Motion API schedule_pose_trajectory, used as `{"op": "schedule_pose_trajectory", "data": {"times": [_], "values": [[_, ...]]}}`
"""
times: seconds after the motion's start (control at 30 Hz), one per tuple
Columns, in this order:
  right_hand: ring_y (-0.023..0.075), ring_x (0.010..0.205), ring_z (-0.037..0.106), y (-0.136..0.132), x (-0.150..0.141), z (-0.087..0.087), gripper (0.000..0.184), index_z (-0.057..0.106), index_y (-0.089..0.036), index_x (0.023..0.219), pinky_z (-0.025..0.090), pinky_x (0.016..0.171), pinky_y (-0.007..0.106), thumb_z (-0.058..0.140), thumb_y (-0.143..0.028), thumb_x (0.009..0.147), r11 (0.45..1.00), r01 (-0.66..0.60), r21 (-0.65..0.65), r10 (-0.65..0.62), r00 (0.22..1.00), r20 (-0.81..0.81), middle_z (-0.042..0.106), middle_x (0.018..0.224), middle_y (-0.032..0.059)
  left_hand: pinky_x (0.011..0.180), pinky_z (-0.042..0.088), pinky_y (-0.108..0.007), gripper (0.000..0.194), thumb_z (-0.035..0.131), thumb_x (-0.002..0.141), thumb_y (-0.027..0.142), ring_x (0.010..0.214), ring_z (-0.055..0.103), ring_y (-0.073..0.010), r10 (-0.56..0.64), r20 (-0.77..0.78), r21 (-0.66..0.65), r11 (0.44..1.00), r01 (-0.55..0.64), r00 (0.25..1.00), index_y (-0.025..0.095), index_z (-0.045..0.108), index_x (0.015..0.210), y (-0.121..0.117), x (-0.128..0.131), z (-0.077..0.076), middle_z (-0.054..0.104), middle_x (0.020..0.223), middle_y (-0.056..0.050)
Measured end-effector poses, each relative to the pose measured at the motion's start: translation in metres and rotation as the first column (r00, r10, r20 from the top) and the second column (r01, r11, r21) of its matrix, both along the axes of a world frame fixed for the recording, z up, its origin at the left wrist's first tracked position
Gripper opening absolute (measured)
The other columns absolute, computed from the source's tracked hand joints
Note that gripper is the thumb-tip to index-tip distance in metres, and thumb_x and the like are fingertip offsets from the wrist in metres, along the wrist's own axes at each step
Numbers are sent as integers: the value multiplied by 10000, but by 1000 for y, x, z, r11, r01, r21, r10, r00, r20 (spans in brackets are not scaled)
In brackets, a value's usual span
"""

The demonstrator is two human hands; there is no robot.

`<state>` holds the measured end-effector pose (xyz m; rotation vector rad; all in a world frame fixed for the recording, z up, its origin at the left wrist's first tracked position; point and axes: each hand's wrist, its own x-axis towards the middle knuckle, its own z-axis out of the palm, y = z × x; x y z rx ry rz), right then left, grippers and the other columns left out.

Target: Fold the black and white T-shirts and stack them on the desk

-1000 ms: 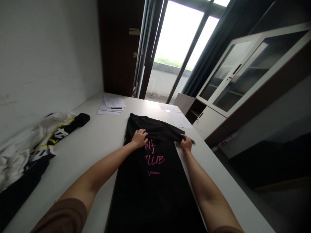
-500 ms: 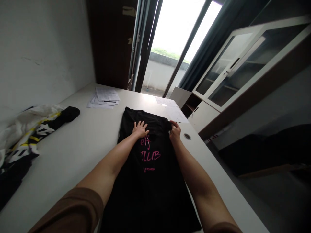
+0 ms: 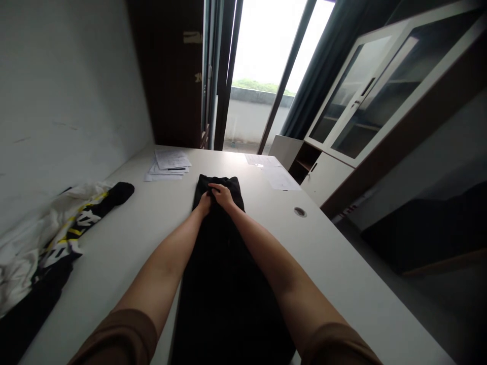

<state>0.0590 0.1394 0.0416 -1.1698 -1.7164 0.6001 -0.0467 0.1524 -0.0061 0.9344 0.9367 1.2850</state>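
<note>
A black shirt (image 3: 228, 284) lies lengthwise on the white table in a narrow folded strip, one side turned over the other. My right hand (image 3: 223, 195) is on the folded layer near its far end, fingers pointing left and closed on the cloth. Close against it, my left hand (image 3: 204, 204) rests on the left edge of the shirt. Its fingers are mostly hidden by the cloth and the right hand. No print shows on the upper layer.
A heap of white, black and yellow clothing (image 3: 76, 223) lies at the left by the wall. Paper stacks (image 3: 167, 165) and loose sheets (image 3: 279, 177) sit toward the far edge. A round cable hole (image 3: 300, 212) is at the right. A white cabinet (image 3: 331, 172) stands beyond.
My right hand has carried the shirt's right side leftward over the middle, covering the pink lettering. My left hand, earlier spread flat on the shirt, has shifted slightly left beside the right hand.
</note>
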Motion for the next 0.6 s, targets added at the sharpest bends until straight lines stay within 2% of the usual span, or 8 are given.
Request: {"op": "schedule_pose_trajectory", "data": {"times": [0.07,0.13,0.2,0.27,0.33,0.4,0.53,0.6], "values": [[202,1198,642,-5,-3,-11,434,723,-249,1287,461,1115,359,546,-160,901,998,-65,2,65,998,13,700,1295,36,815,598,-373,247,581,904,338,834,712,-226,25,-44,-27,999,-26,999,162,669,1054,3,-15,3,692,838,-64],[204,1311,581,-13,-2,-20,485,682,-254,1348,405,1179,382,535,-135,901,990,-140,17,139,988,64,653,1390,36,780,601,-355,287,548,912,392,816,709,-226,46,-101,-44,998,-50,994,160,670,1029,6,-22,5,694,827,-69],[206,1356,546,-24,4,-25,500,654,-246,1383,379,1203,396,523,-131,914,982,-186,33,180,974,137,626,1429,48,823,593,-349,326,553,903,414,891,713,-233,81,-174,-41,995,-90,981,161,666,1074,7,-21,5,720,902,-84],[210,1361,539,-40,14,-28,480,638,-223,1400,385,1200,398,517,-151,941,978,-199,56,183,961,207,613,1440,75,913,565,-341,379,625,855,368,1019,701,-236,144,-271,-19,988,-155,952,179,639,1183,7,-17,4,731,1042,-91],[212,1357,538,-58,30,-31,445,645,-215,1387,397,1190,397,513,-169,964,978,-191,82,162,948,274,610,1435,90,1005,516,-349,489,693,780,271,1140,666,-246,214,-384,12,974,-227,898,208,612,1259,6,-16,2,716,1169,-92],[217,1350,538,-77,52,-34,403,669,-223,1350,407,1181,407,523,-186,977,983,-161,93,121,934,337,616,1420,89,1060,474,-379,516,698,742,202,1206,636,-276,267,-494,34,957,-288,828,221,628,1252,7,-19,2,704,1228,-99],[233,1355,532,-111,92,-43,352,693,-243,1302,428,1168,444,559,-213,978,995,-83,61,50,904,424,615,1417,79,1036,468,-458,318,588,841,246,1219,626,-342,325,-657,37,915,-401,681,224,683,1143,16,-34,10,730,1164,-128],[235,1380,511,-122,102,-47,347,692,-252,1301,419,1178,453,560,-218,982,996,-65,58,32,891,452,605,1434,71,998,481,-486,294,512,898,280,1216,624,-367,344,-709,43,892,-449,615,223,684,1130,21,-37,19,737,1107,-147]]}}
